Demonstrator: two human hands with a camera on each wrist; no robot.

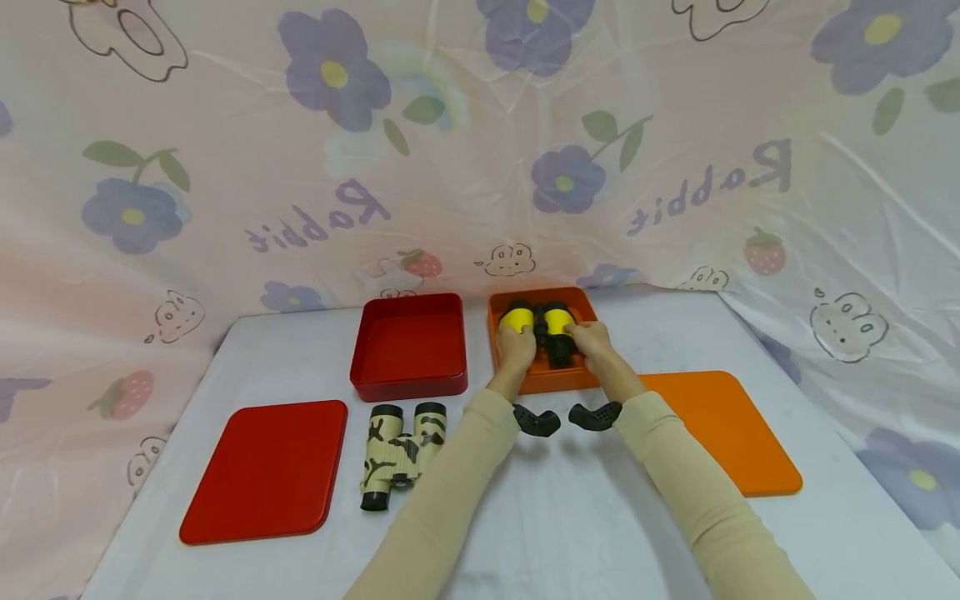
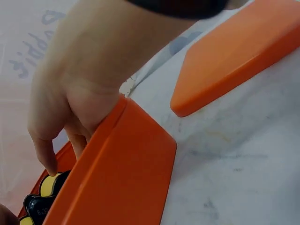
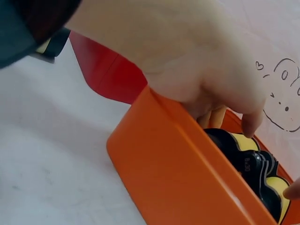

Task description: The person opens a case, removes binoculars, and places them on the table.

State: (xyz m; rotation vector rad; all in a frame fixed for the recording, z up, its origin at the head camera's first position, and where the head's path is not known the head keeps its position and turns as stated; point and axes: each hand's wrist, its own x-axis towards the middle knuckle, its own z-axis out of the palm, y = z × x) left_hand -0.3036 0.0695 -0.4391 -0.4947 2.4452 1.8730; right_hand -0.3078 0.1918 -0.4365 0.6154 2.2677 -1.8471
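Note:
Black-and-yellow binoculars [image 1: 558, 320] lie inside an orange box [image 1: 555, 382] at the back of the table. My left hand [image 1: 516, 352] grips the left barrel, its thumb on the yellow band. On the right barrel, my right hand [image 1: 596, 346] holds in the same way. In the left wrist view, the hand beside the orange lid dips its fingers over the box wall [image 2: 126, 159] onto the binoculars [image 2: 48, 186]. The right wrist view shows a hand near the red box reaching in likewise to the binoculars [image 3: 253, 166]. Some fingers are hidden behind the box wall.
An open red box [image 1: 408, 346] stands left of the orange one. Nearer lie a red lid [image 1: 266, 471] and camouflage binoculars [image 1: 384, 454], partly covered by my left sleeve. The orange lid [image 1: 723, 429] lies at the right, partly under my right forearm. Patterned cloth [image 1: 450, 167] hangs behind the table.

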